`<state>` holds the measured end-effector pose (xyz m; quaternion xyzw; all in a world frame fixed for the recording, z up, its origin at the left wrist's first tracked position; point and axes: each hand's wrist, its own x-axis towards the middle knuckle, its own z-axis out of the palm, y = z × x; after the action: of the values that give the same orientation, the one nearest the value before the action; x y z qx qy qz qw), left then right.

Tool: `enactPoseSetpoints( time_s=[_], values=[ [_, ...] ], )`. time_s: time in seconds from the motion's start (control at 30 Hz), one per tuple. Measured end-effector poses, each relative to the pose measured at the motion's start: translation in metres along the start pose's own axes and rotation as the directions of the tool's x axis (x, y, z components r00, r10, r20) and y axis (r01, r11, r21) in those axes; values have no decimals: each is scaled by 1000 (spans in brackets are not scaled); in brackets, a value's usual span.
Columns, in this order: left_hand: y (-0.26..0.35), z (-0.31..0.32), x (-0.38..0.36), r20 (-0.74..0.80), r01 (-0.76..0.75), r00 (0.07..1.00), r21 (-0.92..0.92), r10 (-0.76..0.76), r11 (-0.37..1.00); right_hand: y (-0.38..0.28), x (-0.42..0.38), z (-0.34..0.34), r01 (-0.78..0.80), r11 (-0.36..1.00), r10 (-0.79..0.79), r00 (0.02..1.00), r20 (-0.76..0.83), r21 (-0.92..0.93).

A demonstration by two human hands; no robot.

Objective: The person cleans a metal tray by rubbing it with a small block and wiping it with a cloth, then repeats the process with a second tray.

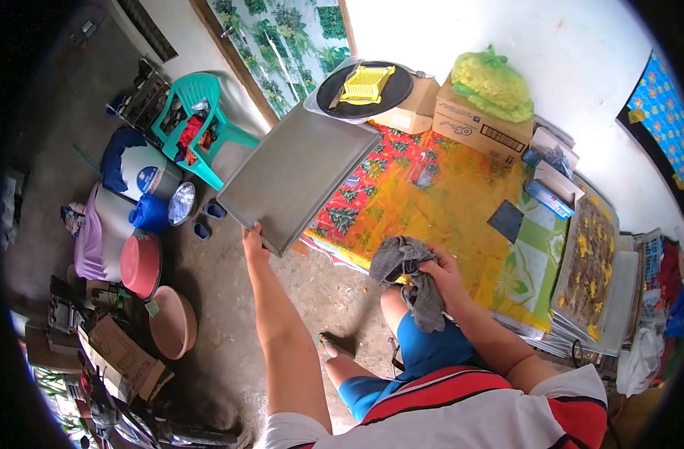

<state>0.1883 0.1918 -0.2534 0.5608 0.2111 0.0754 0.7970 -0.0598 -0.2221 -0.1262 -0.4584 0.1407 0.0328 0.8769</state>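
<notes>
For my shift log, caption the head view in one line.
Left hand grips a gray tray by its edge; right hand holds a crumpled gray cloth.

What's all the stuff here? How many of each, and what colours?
tray: 1, grey, held, left of centre
cloth: 1, grey, held, centre
table: 1, multicoloured cover, centre
rack: 1, yellow, on black disc
bag: 1, yellow-green, on cardboard box
chair: 1, green, near door
basins: 2, pink, left
slippers: 2, blue, floor near chair
stacked trays: several, brown or grey, right
clutter: uncounted, mixed, both edges
left hand: 1, on tray
right hand: 1, on cloth
</notes>
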Motion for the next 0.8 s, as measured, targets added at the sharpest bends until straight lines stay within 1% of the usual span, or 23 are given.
enactPoseSetpoints(
  time_s=[0.1, 0.2, 0.3, 0.4, 0.43, 0.47, 0.5, 0.53, 0.57, 0.6, 0.63, 0.67, 0.7, 0.73, 0.77, 0.8],
  values=[
    [-7, -10, -7, 77, 100, 993, -78, -94, 992, -1, 2, -4, -10, 1000, 10, 1000, -9, -1],
    [-3, -14, -7, 78, 172, 983, -29, -169, 985, -2, 3, -6, -14, 999, 15, 999, -36, 33],
    [12, 2, -21, -82, 153, 986, 87, -146, 984, -1, 5, -10, -28, 998, 29, 999, -16, 56],
    [11, 13, -29, -317, 243, 932, 179, -178, 953, 0, 0, -8, -13, 999, 13, 1000, -1, 49],
    [4, 16, -32, -433, 156, 900, 427, 50, 891, 0, 1, -5, 1, 999, -1, 1000, -12, 38],
    [-8, 17, -42, -469, 101, 832, 653, 296, 750, -1, 0, -3, 16, 1000, -16, 999, -29, 26],
    [-21, 19, -52, -419, 77, 735, 833, 533, 549, -4, -2, -3, 21, 999, -20, 1000, -18, 32],
    [-21, 34, -89, -277, -120, 752, 834, 597, 539, -7, -5, -3, 28, 999, -27, 1000, -8, 39],
    [-16, 60, -144, -138, -313, 739, 797, 659, 517, -10, -6, -3, 36, 998, -36, 999, 4, 46],
    [-21, 86, -192, -29, -460, 777, 658, 629, 597, -10, -5, 0, 78, 997, -78, 997, -22, 20],
    [-30, 110, -237, 85, -563, 792, 484, 604, 670, -8, -3, 3, 116, 993, -116, 992, -48, -8],
    [-41, 128, -273, 276, -572, 818, 284, 505, 770, -5, -2, 5, 149, 988, -151, 986, -73, -38],
    [-61, 132, -296, 442, -477, 824, 205, 354, 855, 5, 3, 6, 232, 970, -235, 972, -29, -76],
    [-58, 156, -332, 548, -204, 814, -40, 193, 978, 15, 7, 5, 313, 943, -312, 950, 20, -114],
    [-70, 168, -349, 579, -4, 810, -154, 94, 988, 21, 8, 1, 353, 888, -338, 936, 102, -296],
    [-70, 177, -357, 535, 36, 845, -87, 16, 996, 24, 9, -4, 389, 797, -342, 921, 187, -462]
  ],
)
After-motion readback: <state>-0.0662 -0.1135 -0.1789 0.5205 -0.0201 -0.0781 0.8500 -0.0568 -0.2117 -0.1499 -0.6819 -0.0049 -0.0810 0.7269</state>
